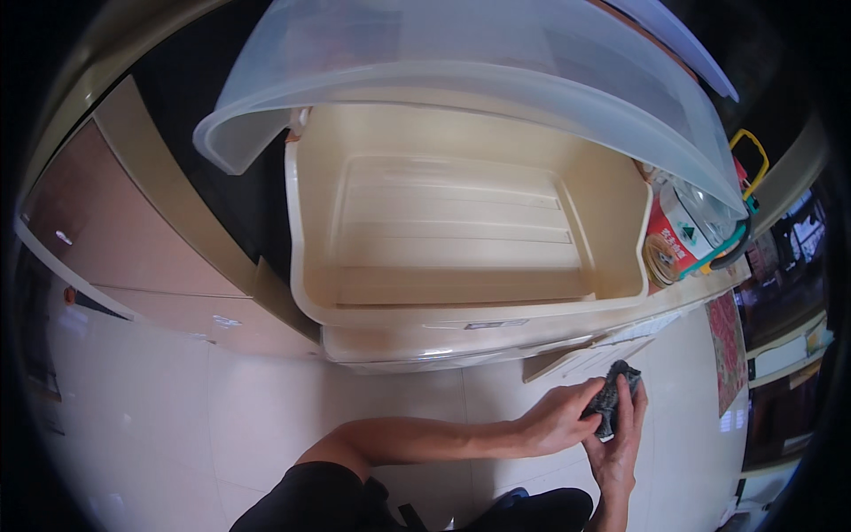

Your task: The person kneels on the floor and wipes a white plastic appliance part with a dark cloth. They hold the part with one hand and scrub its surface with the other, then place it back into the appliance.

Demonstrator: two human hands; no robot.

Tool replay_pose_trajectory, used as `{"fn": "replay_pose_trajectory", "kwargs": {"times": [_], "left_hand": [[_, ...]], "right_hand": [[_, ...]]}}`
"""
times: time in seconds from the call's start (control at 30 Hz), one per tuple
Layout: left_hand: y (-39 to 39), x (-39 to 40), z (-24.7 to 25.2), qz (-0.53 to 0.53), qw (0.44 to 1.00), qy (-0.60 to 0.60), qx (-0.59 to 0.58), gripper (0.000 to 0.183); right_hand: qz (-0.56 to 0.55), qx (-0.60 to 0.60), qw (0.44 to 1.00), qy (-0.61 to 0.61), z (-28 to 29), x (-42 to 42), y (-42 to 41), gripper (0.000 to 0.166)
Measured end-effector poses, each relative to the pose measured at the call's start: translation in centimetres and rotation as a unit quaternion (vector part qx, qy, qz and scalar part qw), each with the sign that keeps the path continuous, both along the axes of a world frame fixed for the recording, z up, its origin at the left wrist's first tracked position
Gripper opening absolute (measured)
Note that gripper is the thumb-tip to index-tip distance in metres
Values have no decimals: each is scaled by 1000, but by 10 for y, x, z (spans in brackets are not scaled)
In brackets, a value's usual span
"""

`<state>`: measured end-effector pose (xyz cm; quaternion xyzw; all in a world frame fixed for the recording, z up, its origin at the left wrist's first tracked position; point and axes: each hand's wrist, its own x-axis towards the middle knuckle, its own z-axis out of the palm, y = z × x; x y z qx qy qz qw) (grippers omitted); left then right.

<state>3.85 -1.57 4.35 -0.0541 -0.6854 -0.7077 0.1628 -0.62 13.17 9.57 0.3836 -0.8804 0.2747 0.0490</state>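
Note:
My left hand (565,413) and my right hand (619,445) are together at the lower right, both gripping a dark grey bundle of cloth (606,403) between their fingers. Its exact kind is hard to tell. The hands are over the tiled floor, to the right of and nearer than a large cream plastic bin (465,316). The bin's inside shows a ribbed bottom with nothing lying on it. A translucent, curved plastic lid (425,80) is raised over the bin's far side.
Pink cabinet doors (153,219) stand at the left. Right of the bin are a red and white labelled plastic bottle (675,233) and a yellow handle (764,156). A pale panel (578,359) juts out below the bin. A floral mat (728,352) lies further right.

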Motion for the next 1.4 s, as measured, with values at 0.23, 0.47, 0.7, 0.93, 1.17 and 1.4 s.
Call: {"fn": "replay_pose_trajectory", "kwargs": {"times": [0.23, 0.47, 0.7, 0.93, 1.17, 1.4], "left_hand": [[-1, -12, -7, -70, 997, 36, 28, 48], [-50, -37, -13, 10, 999, -45, 23, 26], [3, -47, -59, -72, 969, -160, -173, 19], [26, -31, -103, -108, 906, -331, -241, 21], [39, -19, -88, -137, 842, -409, -325, 24], [39, 21, -48, -79, 826, -458, -319, 23]], "right_hand": [[-3, -42, 998, 53, 0, -23, 19, 57], [-266, -194, 905, -267, -104, -106, 178, 52], [-383, -204, 819, -375, -280, -97, 304, 54], [-367, -196, 839, -351, -375, -168, 364, 60], [-208, -117, 969, -66, -453, -120, 240, 37], [-189, -168, 964, -78, -433, -146, 237, 40]]}}
